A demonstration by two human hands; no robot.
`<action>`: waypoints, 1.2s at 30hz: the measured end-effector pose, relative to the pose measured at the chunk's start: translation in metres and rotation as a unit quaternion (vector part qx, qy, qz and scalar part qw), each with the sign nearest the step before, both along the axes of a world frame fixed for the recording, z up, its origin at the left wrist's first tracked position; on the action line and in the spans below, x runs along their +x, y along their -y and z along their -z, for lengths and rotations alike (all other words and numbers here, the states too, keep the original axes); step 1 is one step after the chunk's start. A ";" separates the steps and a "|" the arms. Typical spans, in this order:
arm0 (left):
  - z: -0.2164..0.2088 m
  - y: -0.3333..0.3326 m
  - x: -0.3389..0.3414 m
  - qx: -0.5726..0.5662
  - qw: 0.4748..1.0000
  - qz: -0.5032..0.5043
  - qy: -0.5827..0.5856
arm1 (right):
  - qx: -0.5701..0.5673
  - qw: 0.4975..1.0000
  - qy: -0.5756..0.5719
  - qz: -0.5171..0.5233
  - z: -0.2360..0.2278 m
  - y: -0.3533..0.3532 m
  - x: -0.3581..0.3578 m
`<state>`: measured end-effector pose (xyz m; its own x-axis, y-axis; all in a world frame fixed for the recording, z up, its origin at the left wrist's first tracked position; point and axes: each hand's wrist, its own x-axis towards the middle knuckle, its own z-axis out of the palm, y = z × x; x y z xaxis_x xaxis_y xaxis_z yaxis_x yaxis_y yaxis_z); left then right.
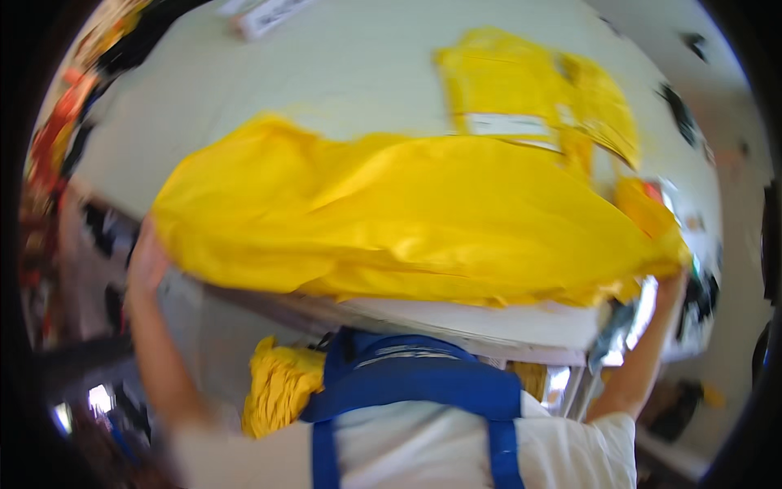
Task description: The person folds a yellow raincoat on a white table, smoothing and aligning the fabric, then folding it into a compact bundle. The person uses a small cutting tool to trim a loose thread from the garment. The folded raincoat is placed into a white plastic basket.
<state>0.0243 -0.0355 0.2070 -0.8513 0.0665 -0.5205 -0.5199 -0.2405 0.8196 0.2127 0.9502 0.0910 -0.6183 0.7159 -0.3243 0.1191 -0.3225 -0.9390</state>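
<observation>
Both hands [147, 261] [674, 285] grip smooth yellow fabric sheet [407, 220] spread over white table [326, 73]

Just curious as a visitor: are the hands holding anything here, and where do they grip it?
Both hold the big yellow cloth: left hand at its left end, right hand at its right end.

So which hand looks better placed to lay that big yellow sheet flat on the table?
Neither clearly; probably both. The left hand grips one end of the yellow sheet, the right hand the other, stretched over the white table. The picture is blurred.
</observation>
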 end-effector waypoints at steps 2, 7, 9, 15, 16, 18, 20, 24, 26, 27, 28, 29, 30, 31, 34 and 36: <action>0.017 -0.013 0.009 -0.124 0.988 0.084 -0.023 | -0.020 0.993 -0.096 -0.070 -0.005 -0.023 -0.033; 0.044 0.032 0.009 -0.183 0.970 0.160 -0.005 | 0.077 0.997 -0.007 -0.020 -0.062 0.019 -0.048; 0.023 0.047 -0.001 -0.152 0.987 0.032 -0.048 | 0.122 0.992 -0.001 0.011 -0.082 0.026 -0.044; 0.011 0.051 0.013 -0.260 0.965 -0.004 -0.035 | 0.637 0.675 0.372 -0.018 -0.097 0.048 -0.048; 0.002 0.042 0.015 -0.251 0.967 0.030 -0.027 | 0.585 0.654 0.476 -0.062 -0.083 0.056 -0.060; -0.016 0.023 0.020 -0.230 0.970 0.083 -0.012 | 0.541 0.599 0.572 -0.146 -0.061 0.062 -0.070; -0.031 -0.008 0.028 -0.193 0.979 0.067 -0.015 | 0.565 0.547 0.575 -0.225 -0.040 0.067 -0.057; -0.028 0.061 0.012 -0.188 0.963 0.093 -0.172 | 0.667 0.443 0.526 -0.287 -0.023 -0.087 -0.005; -0.080 0.136 0.021 -0.264 0.934 -0.098 -0.222 | 0.256 0.965 0.041 0.025 -0.121 -0.068 -0.025; -0.104 0.159 0.018 -0.253 0.914 -0.172 -0.266 | 0.186 0.972 -0.132 0.055 -0.186 -0.003 -0.045; -0.127 0.169 0.006 -0.248 0.900 -0.210 -0.291 | 0.214 0.965 -0.140 0.062 -0.221 -0.011 -0.030; -0.141 0.168 -0.007 -0.277 0.897 -0.186 -0.288 | 0.166 0.969 -0.173 -0.064 -0.247 -0.035 -0.019; -0.142 0.147 -0.024 -0.326 0.879 -0.171 -0.302 | 0.112 0.958 -0.186 -0.188 -0.273 -0.057 -0.010; -0.151 0.124 -0.043 -0.382 0.856 -0.157 -0.310 | 0.068 0.951 -0.188 -0.236 -0.278 -0.054 -0.026; -0.150 0.116 -0.122 -0.507 0.821 0.075 -0.253 | 0.039 0.967 -0.162 -0.195 -0.272 -0.040 -0.102; -0.141 0.034 -0.178 -0.690 0.718 0.026 -0.092 | 0.095 0.981 -0.156 -0.072 -0.250 -0.009 -0.183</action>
<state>-0.1542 -0.0694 0.3485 -0.9288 -0.3705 -0.0003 -0.3517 0.8816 0.3148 0.0300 0.9592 0.3407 -0.7649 0.6436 0.0263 -0.1514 -0.1400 -0.9785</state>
